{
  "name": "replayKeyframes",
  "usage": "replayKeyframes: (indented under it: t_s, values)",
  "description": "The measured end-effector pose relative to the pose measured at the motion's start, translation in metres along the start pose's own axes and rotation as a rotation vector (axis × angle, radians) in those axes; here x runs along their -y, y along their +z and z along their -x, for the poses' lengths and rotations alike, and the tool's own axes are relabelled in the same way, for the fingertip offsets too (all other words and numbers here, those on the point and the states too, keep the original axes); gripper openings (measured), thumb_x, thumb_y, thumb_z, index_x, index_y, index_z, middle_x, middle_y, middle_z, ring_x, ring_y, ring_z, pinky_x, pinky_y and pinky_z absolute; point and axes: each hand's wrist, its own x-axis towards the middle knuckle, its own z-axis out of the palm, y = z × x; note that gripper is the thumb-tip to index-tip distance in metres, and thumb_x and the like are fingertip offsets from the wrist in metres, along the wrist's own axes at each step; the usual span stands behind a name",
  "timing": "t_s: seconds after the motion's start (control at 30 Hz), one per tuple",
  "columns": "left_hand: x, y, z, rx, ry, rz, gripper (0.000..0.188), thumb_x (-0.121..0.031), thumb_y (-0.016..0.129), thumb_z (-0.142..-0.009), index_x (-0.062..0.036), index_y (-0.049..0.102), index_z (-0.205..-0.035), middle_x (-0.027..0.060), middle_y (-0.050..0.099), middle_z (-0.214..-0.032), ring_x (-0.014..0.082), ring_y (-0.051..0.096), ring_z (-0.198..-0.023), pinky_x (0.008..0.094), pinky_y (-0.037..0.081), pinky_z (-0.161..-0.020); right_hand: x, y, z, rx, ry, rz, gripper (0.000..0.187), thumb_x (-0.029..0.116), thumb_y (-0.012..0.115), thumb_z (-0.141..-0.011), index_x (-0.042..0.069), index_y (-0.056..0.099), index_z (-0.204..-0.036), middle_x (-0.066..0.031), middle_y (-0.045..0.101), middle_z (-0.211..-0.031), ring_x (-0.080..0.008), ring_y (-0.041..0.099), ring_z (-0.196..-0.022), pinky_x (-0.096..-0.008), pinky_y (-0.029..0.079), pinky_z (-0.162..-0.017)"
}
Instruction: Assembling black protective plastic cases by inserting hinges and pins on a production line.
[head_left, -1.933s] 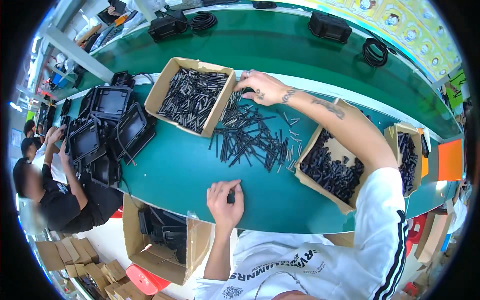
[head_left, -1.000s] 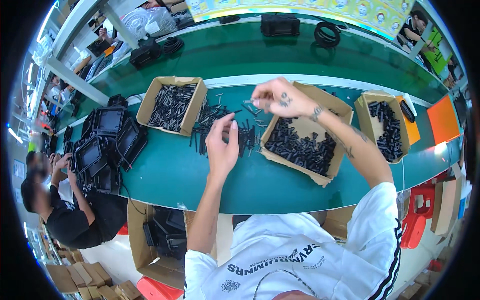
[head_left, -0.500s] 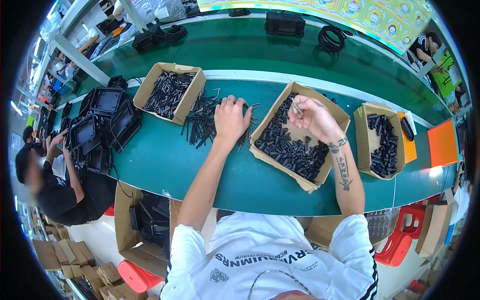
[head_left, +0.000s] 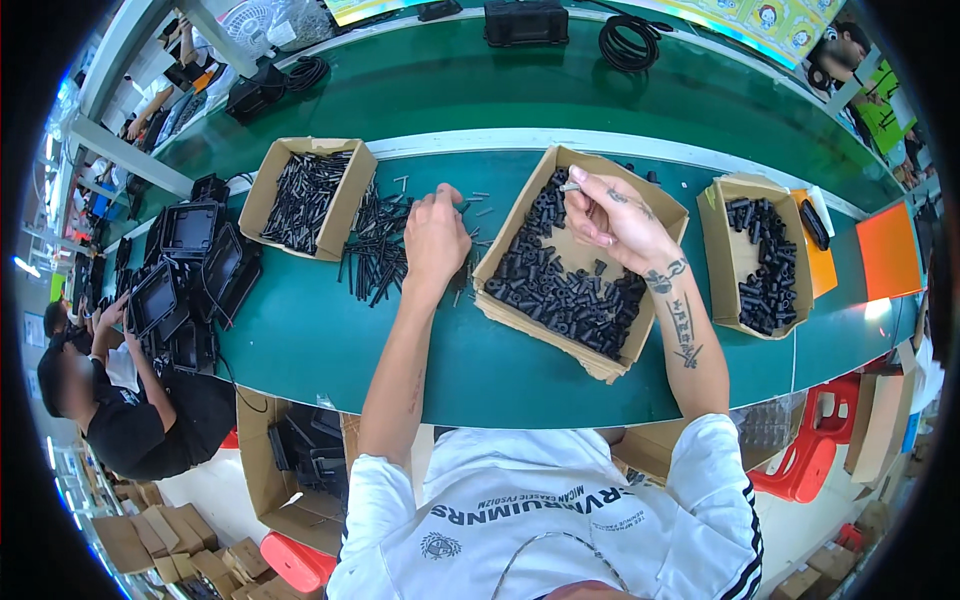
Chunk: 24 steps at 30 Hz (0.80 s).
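My right hand [head_left: 618, 218] is above the middle cardboard box [head_left: 560, 362], which holds many short black tubular parts [head_left: 570, 300]. Between its thumb and index finger is a small silvery metal pin [head_left: 570, 187]; the other fingers are curled. My left hand [head_left: 436, 240] rests palm down at the right side of a loose pile of black screws [head_left: 375, 245] on the green table. Its fingers are bent and drawn together, and the tips are partly hidden. A few silvery pins [head_left: 480, 196] lie beside that hand.
Left of the pile is a box [head_left: 258, 200] of black screws, then stacked black rectangular housings [head_left: 190, 265] with a co-worker [head_left: 150, 400] beside them. On the right are another box [head_left: 722, 250] of black parts and an orange sheet [head_left: 888, 255]. A cardboard box [head_left: 262, 440] stands below the table edge.
My right hand has raised the pin slightly and turned, its lower fingers more visible now. My left hand stays at the pile's right side. The whole view has shifted a little.
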Motion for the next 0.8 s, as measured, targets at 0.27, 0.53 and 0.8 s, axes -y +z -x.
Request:
replayKeyframes:
  t_s: [0.27,0.53,0.8]
  values:
    - [-0.017,-0.014,-0.008,-0.112,0.046,0.212,0.026,0.013,0.054,-0.083,0.0012,0.053,-0.106,0.0190,0.060,-0.093,0.0345,0.061,-0.087,0.0447,0.050,-0.075,-0.006,0.000,0.000,-0.016,0.004,0.168,0.033,0.032,0.053,-0.104,0.003,0.062,-0.092,-0.0001,0.058,-0.068,-0.0044,0.048,-0.059,-0.0189,0.036,-0.053]
    - [-0.047,-0.038,0.009,-0.018,-0.004,1.047,0.019,0.005,0.068,-0.089,0.0041,0.061,-0.107,0.0091,0.068,-0.093,0.0143,0.068,-0.085,0.0271,0.056,-0.077,-0.019,0.019,-0.002,-0.238,-0.319,0.708,0.017,0.016,0.067,-0.095,0.000,0.065,-0.098,-0.0065,0.065,-0.072,-0.0102,0.061,-0.063,-0.0271,0.049,-0.058]
    - [-0.043,-0.032,0.014,-0.081,0.045,1.046,0.015,0.008,0.069,-0.087,0.0046,0.065,-0.101,0.0100,0.069,-0.095,0.0153,0.069,-0.087,0.0264,0.056,-0.079,-0.015,0.026,0.002,-0.218,-0.391,0.968,0.010,0.009,0.068,-0.091,0.001,0.064,-0.095,-0.0113,0.064,-0.070,-0.0200,0.059,-0.057,-0.0317,0.045,-0.055]
